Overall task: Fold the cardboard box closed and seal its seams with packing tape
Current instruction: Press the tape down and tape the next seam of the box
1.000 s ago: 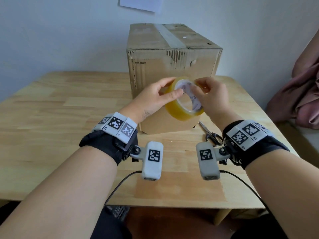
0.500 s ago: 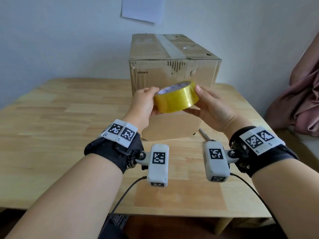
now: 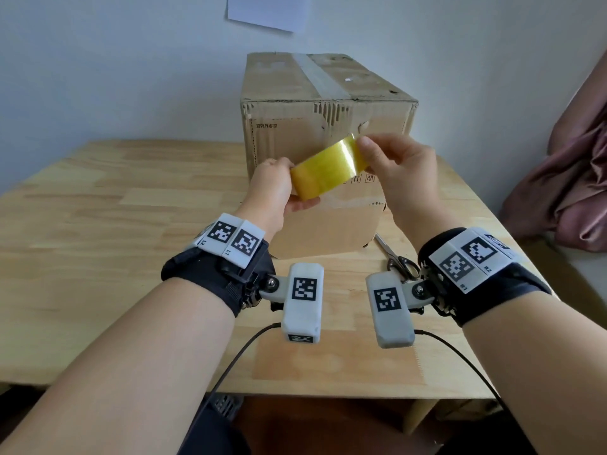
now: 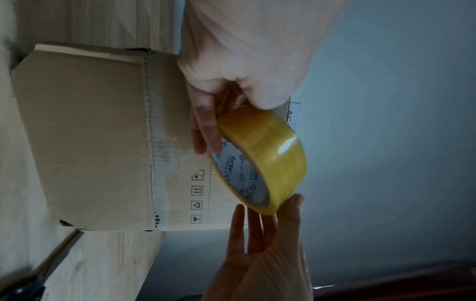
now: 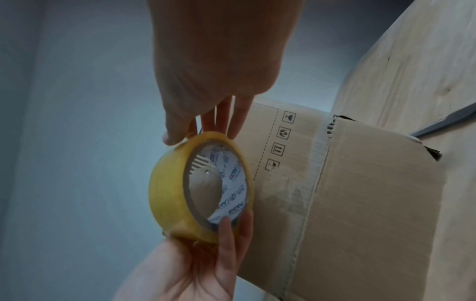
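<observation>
The cardboard box (image 3: 312,83) stands at the back of the wooden table (image 3: 98,224), its top shut under an old strip of tape. One flap (image 3: 322,228) at its base lies out toward me. In front of the box I hold a yellow tape roll (image 3: 325,169) in the air, its right end tilted up. My left hand (image 3: 272,188) grips the left end, with fingers (image 4: 206,130) in the core. My right hand (image 3: 394,165) pinches the right rim between thumb (image 5: 170,138) and fingers. The roll's printed core (image 5: 231,183) shows in both wrist views.
Scissors (image 3: 397,261) lie on the table just right of the flap, under my right wrist. A pink cloth (image 3: 574,178) hangs past the table's right edge. The wall stands close behind the box, with a paper sheet (image 3: 262,11) stuck on it.
The roll has turned from core-facing-me to its yellow outer face toward me, with its right end raised. My right hand has shifted up onto the right rim; both hands rose slightly.
</observation>
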Available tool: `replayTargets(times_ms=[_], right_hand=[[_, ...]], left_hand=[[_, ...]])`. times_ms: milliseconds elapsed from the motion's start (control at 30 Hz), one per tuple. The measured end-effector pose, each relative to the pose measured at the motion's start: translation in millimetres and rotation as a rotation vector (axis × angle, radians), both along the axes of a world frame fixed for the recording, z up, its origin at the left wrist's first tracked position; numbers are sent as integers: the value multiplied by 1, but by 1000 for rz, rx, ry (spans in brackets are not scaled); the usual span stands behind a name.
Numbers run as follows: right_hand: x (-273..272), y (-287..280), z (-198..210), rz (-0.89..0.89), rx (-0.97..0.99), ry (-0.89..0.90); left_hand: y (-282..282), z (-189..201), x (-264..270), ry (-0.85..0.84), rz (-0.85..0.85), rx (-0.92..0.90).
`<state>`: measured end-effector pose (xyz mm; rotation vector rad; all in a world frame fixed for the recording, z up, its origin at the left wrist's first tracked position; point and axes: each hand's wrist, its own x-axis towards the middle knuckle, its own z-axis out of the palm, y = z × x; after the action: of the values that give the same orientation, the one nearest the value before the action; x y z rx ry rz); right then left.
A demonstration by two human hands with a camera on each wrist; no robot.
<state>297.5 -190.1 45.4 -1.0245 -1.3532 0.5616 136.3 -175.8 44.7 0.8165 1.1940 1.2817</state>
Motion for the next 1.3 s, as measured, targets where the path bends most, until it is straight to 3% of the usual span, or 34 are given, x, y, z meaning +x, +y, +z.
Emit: replayTargets(times_ms=[167, 333, 400, 467, 500, 567, 667, 833, 1300], right_hand=[[-4, -3, 3, 0, 39, 20], [-4, 6, 8, -143, 51, -56], [0, 8, 11, -194, 36, -115], [3, 8, 14, -177, 12, -249], [3, 7, 15, -148, 2, -341], [1, 7, 15, -86, 15, -483], [-2, 9, 13, -67, 39, -592], [-4, 8, 16, -47, 81, -701], [-13, 13, 17, -163, 186, -777]], left_hand=[[2, 7, 2, -27, 11, -84], [-2, 12, 3, 89, -78, -149], [-1, 15, 0, 451, -177, -71], [3, 19, -5, 949, -186, 258], [1, 23, -7, 1040, -201, 439], [-3, 28, -6, 1034, -360, 626], [0, 23, -3, 1044, -500, 643], [5, 24, -8, 924, -322, 621], [4, 32, -13, 871, -338, 545]])
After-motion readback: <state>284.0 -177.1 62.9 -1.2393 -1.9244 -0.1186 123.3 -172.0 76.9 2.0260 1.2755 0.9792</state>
